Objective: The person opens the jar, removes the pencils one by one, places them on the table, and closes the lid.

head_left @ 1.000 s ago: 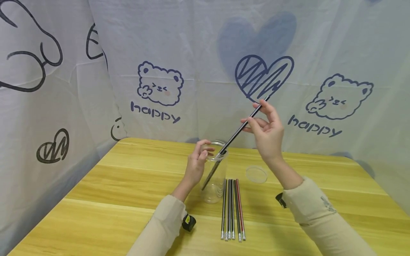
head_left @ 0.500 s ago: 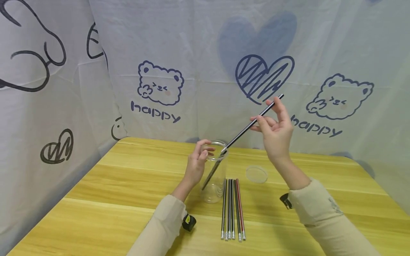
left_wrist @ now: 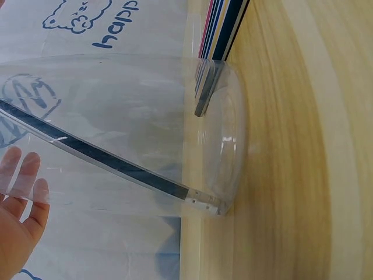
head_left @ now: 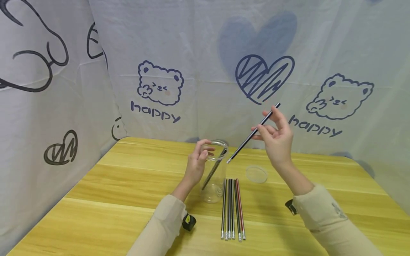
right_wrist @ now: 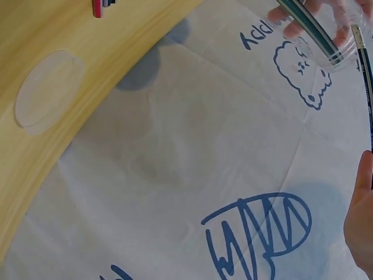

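A clear plastic jar [head_left: 214,193] stands upright on the table, with my left hand [head_left: 196,161] curled round its upper left side near the rim. Inside it leans a dark striped pencil [head_left: 212,174], whose metal ferrule end [left_wrist: 204,201] is down at the base in the left wrist view. Above and to the right, my right hand [head_left: 278,144] pinches another black striped pencil [head_left: 246,140] between thumb and fingers. That pencil slants down left, its silver eraser end just right of the jar's rim. Several pencils [head_left: 231,209] lie side by side in front of the jar, eraser ends toward me.
A round clear lid [head_left: 256,174] lies flat on the wooden table [head_left: 128,185], right of the jar. Behind the table hangs a pale cloth [head_left: 205,113] printed with bears and hearts.
My right hand has moved right, then a little down, with its pencil. The pencil's eraser end has gone from the jar's mouth to just outside the rim. My left hand and the jar stay put.
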Motion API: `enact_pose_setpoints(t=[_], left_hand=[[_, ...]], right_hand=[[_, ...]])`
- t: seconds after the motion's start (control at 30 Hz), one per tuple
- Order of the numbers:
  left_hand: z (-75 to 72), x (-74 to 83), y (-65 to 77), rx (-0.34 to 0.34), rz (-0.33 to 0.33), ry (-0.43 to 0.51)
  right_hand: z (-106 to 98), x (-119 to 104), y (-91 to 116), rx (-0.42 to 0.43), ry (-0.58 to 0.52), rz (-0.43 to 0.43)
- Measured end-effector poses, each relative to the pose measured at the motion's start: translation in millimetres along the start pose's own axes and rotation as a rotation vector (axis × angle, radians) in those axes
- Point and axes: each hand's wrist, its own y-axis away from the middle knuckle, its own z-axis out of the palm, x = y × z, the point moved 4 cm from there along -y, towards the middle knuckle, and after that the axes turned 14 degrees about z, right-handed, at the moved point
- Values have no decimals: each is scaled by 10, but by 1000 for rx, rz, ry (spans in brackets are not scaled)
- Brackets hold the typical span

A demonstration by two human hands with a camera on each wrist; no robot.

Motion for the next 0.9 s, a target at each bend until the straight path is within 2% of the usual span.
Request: enact_pose_setpoints(t=[0.27, 0.6, 0.9], left_hand=[[-3, 2, 0, -2, 4, -4], [-5, 5, -2, -6, 9, -1], [-4, 10, -2, -6, 18, -1]], right_hand=[[-46, 80, 44, -27, 26, -1], [-105, 257, 135, -56, 63, 58], [-161, 468, 230, -98, 154, 124]])
